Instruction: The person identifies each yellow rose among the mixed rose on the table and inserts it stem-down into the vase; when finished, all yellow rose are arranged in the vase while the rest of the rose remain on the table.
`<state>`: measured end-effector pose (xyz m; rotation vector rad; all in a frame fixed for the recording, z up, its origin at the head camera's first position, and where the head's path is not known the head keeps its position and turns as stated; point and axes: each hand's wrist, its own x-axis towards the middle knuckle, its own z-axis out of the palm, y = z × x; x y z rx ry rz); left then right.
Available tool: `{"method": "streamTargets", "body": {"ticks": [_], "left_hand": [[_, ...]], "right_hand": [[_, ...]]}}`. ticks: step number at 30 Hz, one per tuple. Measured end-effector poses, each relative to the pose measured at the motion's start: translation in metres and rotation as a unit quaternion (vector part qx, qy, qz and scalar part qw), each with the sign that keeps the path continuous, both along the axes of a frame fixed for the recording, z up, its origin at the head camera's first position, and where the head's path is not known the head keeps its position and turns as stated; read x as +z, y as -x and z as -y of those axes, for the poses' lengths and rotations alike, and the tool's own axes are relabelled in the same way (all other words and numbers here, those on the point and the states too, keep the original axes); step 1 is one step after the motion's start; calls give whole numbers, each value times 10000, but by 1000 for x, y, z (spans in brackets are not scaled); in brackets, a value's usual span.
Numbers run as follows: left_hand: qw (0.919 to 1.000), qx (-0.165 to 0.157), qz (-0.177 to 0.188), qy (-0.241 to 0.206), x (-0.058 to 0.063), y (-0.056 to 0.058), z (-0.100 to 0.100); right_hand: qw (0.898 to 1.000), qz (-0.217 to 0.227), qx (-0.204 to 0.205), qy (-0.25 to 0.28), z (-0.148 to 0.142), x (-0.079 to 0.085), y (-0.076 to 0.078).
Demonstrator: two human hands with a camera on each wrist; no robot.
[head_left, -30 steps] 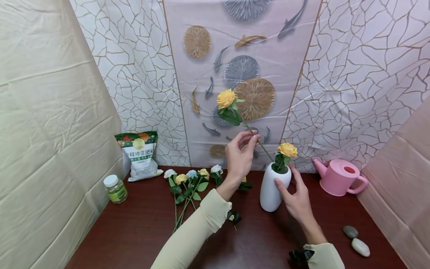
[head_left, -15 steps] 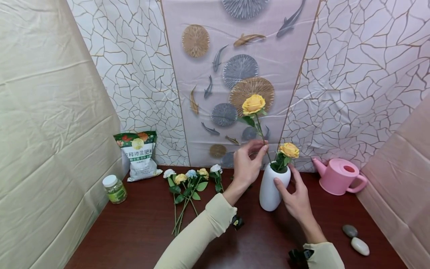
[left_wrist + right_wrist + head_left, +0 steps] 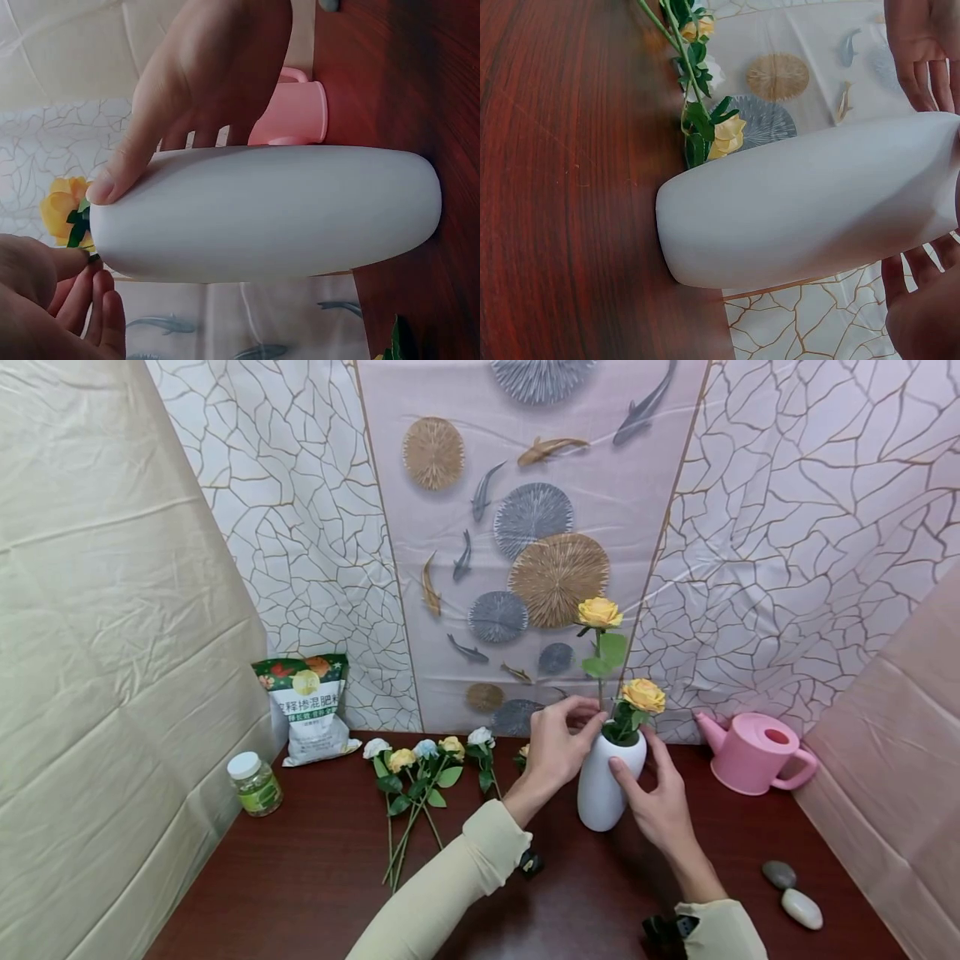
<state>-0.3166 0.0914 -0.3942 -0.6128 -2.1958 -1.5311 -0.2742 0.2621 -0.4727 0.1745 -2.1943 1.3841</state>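
A tall yellow rose point(image 3: 599, 612) stands nearly upright over the white vase point(image 3: 606, 785); my left hand point(image 3: 558, 739) pinches its stem just above the vase's mouth. The stem's lower end is hidden by the rim. A second, shorter yellow rose point(image 3: 643, 695) sits in the vase, its leaves at the opening. My right hand point(image 3: 662, 797) grips the vase's upper right side, thumb in front and fingers behind. In the left wrist view, the right thumb point(image 3: 112, 176) lies near the rim and the left fingertips touch a green stem beside it.
Several cut roses point(image 3: 408, 777) in white, yellow and blue lie left of the vase. At the back left stand a fertilizer bag point(image 3: 311, 710) and a lidded jar point(image 3: 256, 784). A pink watering can point(image 3: 757, 753) is at right, with two stones point(image 3: 801, 908) nearer the front.
My left hand has moved right and down with the tall rose. Its stem has gone from slanting left to nearly upright and lower. The right hand and vase have stayed put.
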Motion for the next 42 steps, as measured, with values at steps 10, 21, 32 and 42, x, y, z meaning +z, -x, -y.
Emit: {"method": "streamTargets", "body": {"ticks": [10, 21, 32, 42], "left_hand": [[9997, -170, -10, 180, -5, 0, 5], [9993, -104, 339, -103, 0, 5, 4], [9994, 137, 207, 248, 5, 10, -8], [9972, 6, 695, 281, 7, 13, -5]], "right_hand": [[10000, -87, 15, -36, 0, 1, -1], [9999, 87, -83, -30, -4, -1, -2], [10000, -2, -20, 26, -1, -2, -1], [9998, -175, 14, 95, -1, -2, 2]]}}
